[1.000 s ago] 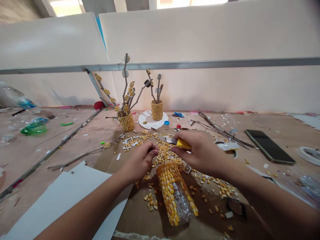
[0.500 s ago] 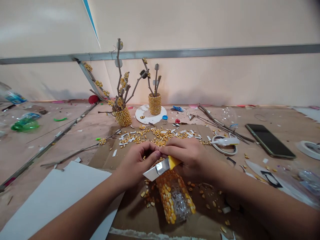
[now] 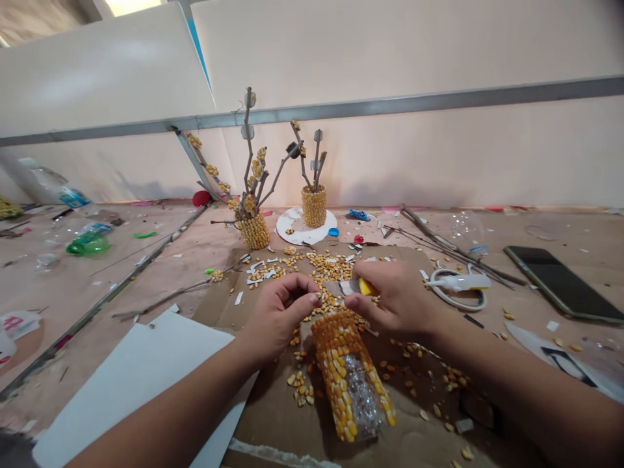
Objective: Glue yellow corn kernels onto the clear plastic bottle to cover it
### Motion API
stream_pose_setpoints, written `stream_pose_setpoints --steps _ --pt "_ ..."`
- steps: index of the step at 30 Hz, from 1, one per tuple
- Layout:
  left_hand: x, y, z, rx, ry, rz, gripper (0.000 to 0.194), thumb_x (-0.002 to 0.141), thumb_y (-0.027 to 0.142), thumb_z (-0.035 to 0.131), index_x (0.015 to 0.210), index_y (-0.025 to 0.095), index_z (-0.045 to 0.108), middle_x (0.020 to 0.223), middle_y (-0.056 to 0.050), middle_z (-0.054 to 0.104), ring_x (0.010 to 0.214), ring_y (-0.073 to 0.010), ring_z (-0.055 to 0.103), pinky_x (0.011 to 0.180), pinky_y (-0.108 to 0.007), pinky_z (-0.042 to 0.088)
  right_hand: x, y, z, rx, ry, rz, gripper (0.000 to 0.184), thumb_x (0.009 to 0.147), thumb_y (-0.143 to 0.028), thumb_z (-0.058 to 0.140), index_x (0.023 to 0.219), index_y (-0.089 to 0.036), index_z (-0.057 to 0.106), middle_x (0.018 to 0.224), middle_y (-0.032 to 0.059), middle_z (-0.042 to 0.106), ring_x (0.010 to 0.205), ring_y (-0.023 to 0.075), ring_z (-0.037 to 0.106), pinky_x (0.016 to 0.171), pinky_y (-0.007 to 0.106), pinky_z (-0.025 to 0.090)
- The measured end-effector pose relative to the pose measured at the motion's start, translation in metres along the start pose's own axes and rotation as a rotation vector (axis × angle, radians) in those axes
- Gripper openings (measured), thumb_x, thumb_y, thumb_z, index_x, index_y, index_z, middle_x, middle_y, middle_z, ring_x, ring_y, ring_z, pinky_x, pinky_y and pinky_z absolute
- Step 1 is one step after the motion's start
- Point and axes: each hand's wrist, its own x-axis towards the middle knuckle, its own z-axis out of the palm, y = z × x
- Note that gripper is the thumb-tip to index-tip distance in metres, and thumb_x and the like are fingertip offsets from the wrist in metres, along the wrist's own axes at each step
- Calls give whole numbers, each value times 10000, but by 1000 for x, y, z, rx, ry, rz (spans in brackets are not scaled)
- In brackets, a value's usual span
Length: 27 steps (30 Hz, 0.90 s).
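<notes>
My right hand (image 3: 397, 296) is closed round a yellow box cutter (image 3: 365, 286), its metal end pointing left toward my other hand. The fingertips of my left hand (image 3: 283, 309) are pinched together on something tiny that I cannot make out. Below both hands a clear plastic container (image 3: 361, 400), partly covered with corn kernels, lies on its side with a bare strip facing up. Loose corn kernels (image 3: 324, 266) and white scraps are heaped just beyond my hands on a brown cardboard sheet (image 3: 273, 422).
Behind stand two kernel-covered pots with twigs, the left pot (image 3: 254, 232) and the right pot (image 3: 314, 205), the latter on a white disc (image 3: 287, 235). A glue bottle (image 3: 458, 281), a tape roll (image 3: 480, 302) and a phone (image 3: 560, 279) lie right. White paper (image 3: 146, 383) lies left.
My hands have moved apart, and the box cutter has swung away from above the container, rightward and farther off. The head view has shifted slightly left.
</notes>
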Motion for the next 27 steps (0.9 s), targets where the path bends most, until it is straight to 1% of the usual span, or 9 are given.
stream_pose_setpoints --steps 2,4,9,14,18,21,24,26,27 --pt "-2 -1 2 -16 20 -18 270 829 383 820 840 155 676 746 14 613 682 -114 503 637 -225 394 -1 1 2 -2 -33 -35 576 1040 -671 424 685 -217 435 585 -42 428 520 108 352 556 274 187" --pt "-4 -1 5 -26 22 -36 283 823 395 829 838 155 678 753 8 621 675 -115 508 631 -224 399 -3 -2 4 -6 -58 -58 589 1039 -688 421 689 -214 444 594 -33 455 532 111 353 564 274 186" --pt "-8 0 10 -60 10 -34 309 800 415 861 821 158 691 784 -11 659 704 -125 554 659 -219 443 -5 -8 7 -35 -112 -37 587 1032 -690 446 699 -208 469 607 -15 510 552 121 377 581 284 176" --pt "-9 0 10 -65 5 -13 335 805 449 870 826 159 704 795 -17 671 717 -127 566 672 -217 458 -6 -9 10 -25 -102 -29 599 1040 -690 424 702 -202 496 620 -6 531 564 125 396 588 287 178" --pt "-10 -3 9 -68 7 1 343 829 474 857 855 162 719 812 -18 677 740 -130 572 697 -220 460 -6 -10 12 22 -114 -3 615 1045 -702 395 701 -202 496 604 -20 503 550 119 404 583 289 171" --pt "-12 -5 10 -83 21 18 356 822 486 861 835 162 715 794 -17 666 732 -131 554 681 -222 447 -7 -14 13 35 -131 14 628 1052 -707 356 700 -207 494 597 -22 494 540 120 405 573 292 165" --pt "-13 -6 12 -122 5 22 337 802 452 876 785 164 701 751 -10 642 693 -126 527 642 -223 425 -9 -19 15 30 -121 -15 625 1054 -702 361 696 -209 499 600 -16 510 532 121 394 563 296 166" --pt "-14 -5 13 -164 1 16 306 790 409 883 759 166 699 735 -8 637 673 -122 519 626 -224 414 -9 -20 17 6 -86 -45 619 1050 -702 379 695 -210 504 605 -10 520 532 123 388 561 299 172" --pt "-14 -4 13 -191 -1 16 299 782 399 887 750 167 700 725 -7 636 661 -120 513 617 -224 407 -9 -19 17 -16 -59 -36 614 1048 -701 387 697 -212 506 608 -6 523 534 126 388 562 300 177"
